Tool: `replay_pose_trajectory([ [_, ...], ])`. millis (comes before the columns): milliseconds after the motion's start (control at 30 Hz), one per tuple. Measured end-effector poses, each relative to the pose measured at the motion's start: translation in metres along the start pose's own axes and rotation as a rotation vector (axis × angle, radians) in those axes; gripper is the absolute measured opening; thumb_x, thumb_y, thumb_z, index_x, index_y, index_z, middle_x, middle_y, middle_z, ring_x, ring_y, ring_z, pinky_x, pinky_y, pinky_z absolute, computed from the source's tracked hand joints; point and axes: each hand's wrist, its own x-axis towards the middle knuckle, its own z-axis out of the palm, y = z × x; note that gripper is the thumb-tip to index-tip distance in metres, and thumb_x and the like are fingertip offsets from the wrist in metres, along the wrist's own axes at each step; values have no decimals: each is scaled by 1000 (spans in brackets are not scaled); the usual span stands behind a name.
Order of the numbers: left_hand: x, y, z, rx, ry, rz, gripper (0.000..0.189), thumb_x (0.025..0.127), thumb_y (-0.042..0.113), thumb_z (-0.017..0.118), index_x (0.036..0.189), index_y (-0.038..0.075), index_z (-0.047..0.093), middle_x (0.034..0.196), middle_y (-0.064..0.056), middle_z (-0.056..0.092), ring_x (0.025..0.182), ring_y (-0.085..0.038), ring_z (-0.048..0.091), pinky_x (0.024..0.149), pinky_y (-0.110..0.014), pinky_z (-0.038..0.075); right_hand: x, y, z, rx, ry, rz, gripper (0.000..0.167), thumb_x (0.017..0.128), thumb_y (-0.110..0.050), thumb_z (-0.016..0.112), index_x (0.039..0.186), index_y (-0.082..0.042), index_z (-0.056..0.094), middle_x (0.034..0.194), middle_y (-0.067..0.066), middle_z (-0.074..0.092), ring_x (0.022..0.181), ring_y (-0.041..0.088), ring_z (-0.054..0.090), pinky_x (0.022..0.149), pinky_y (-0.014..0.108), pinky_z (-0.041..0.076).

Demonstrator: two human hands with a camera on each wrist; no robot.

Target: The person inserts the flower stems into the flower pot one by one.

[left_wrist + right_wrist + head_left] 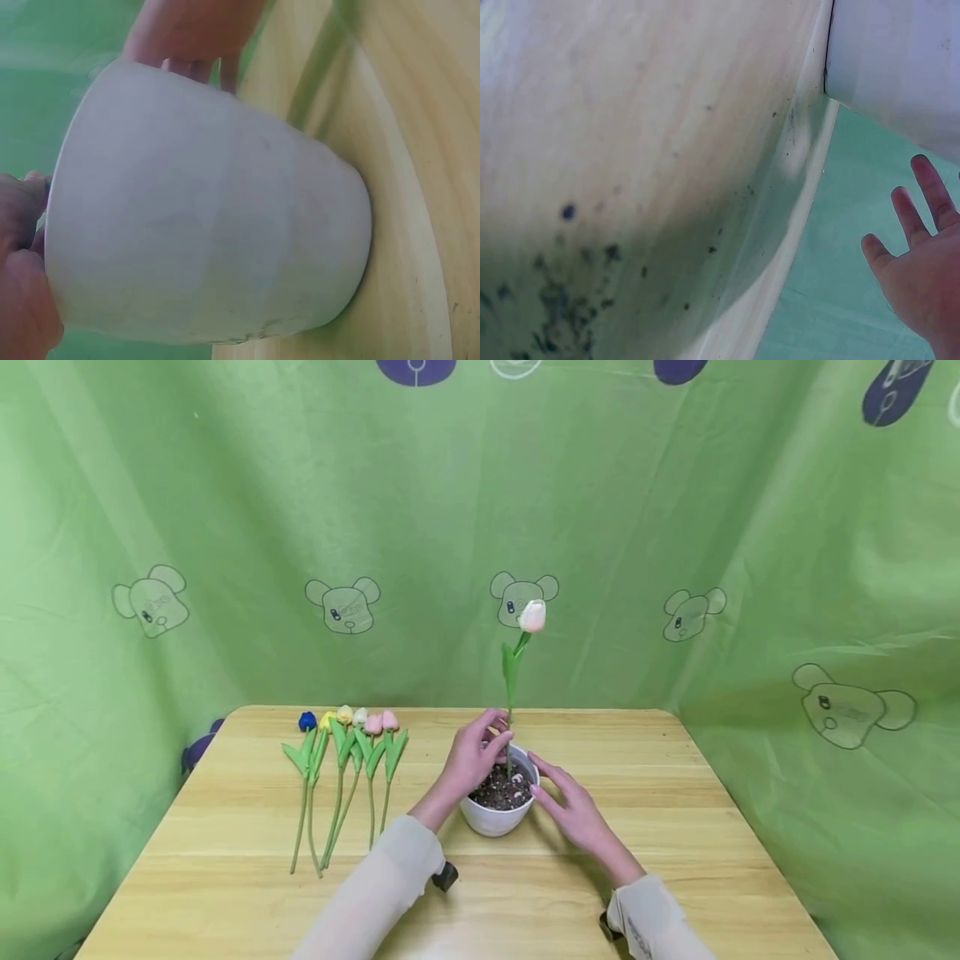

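A white-and-pink artificial tulip (532, 617) stands upright in a white pot (495, 821) of dark soil (491, 792). My left hand (471, 758) reaches over the pot's left rim and pinches the stem low down, between thumb and fingers. In the left wrist view the pot (210, 210) fills the middle and hides part of the left hand (26, 270). Against the pot's right side, my right hand (573, 806) touches the rim with its fingers extended. The right wrist view shows the right hand (930, 277) with spread fingers beside the pot (900, 67).
Several artificial tulips (341, 768) in blue, yellow, white and pink lie side by side left of the pot. The wooden table (645, 827) has dark specks on it in the right wrist view. Green curtains (420, 527) surround its back and sides.
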Motion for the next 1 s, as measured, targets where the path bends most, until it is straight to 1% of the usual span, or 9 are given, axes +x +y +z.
replay_pose_trajectory([
  [300, 2, -2, 0, -12, 13, -35, 25, 101, 8, 64, 126, 4, 61, 110, -16, 68, 82, -23, 70, 66, -25, 65, -1, 0, 1, 12, -5, 5, 56, 105, -31, 60, 158, -22, 43, 149, 16, 58, 139, 45, 50, 115, 75, 34],
  [533, 4, -2, 1, 10, 53, -19, 26, 101, 7, 64, 127, 4, 61, 109, -16, 68, 80, -27, 71, 65, -29, 66, 1, 0, 0, 7, 2, -6, 56, 105, -30, 60, 158, -23, 44, 149, 15, 58, 139, 43, 51, 115, 74, 35],
  [600, 4, -2, 1, 24, 55, -9, 25, 101, 7, 64, 125, 4, 61, 108, -15, 68, 80, -25, 71, 65, -28, 66, 1, 0, 1, 4, 7, -14, 55, 105, -29, 60, 158, -22, 44, 148, 15, 58, 139, 44, 51, 114, 74, 35],
  [700, 4, -1, 2, 37, 37, 1, 22, 101, 6, 64, 122, 4, 61, 108, -15, 69, 78, -21, 70, 64, -26, 65, 1, 0, 1, 1, 12, -17, 55, 105, -29, 60, 157, -22, 44, 148, 15, 59, 138, 44, 52, 114, 75, 35],
  [767, 3, -2, 2, 62, 13, 6, 21, 101, 7, 64, 121, 4, 60, 108, -14, 68, 78, -17, 69, 65, -23, 64, 0, 1, 2, -3, 12, -18, 55, 106, -29, 60, 158, -22, 44, 148, 15, 59, 139, 45, 51, 114, 75, 35],
  [833, 4, -3, 3, 89, -12, 22, 21, 101, 8, 64, 122, 4, 59, 108, -14, 68, 79, -16, 69, 64, -21, 64, 0, 1, 2, -1, 11, -15, 55, 106, -28, 60, 158, -22, 44, 148, 16, 58, 139, 45, 51, 114, 75, 34],
  [933, 5, -5, 4, 130, -46, 60, 23, 100, 7, 65, 122, 4, 58, 107, -13, 68, 81, -18, 70, 64, -17, 62, 0, 0, 2, 2, 11, -15, 55, 106, -28, 60, 158, -22, 43, 149, 16, 58, 139, 46, 51, 114, 76, 34],
  [1000, 6, -5, 3, 146, -57, 77, 26, 99, 6, 66, 124, 4, 58, 107, -13, 68, 84, -21, 71, 64, -17, 62, 0, -1, 1, 2, 11, -17, 55, 106, -28, 60, 158, -23, 43, 149, 17, 58, 139, 46, 51, 114, 76, 34],
])
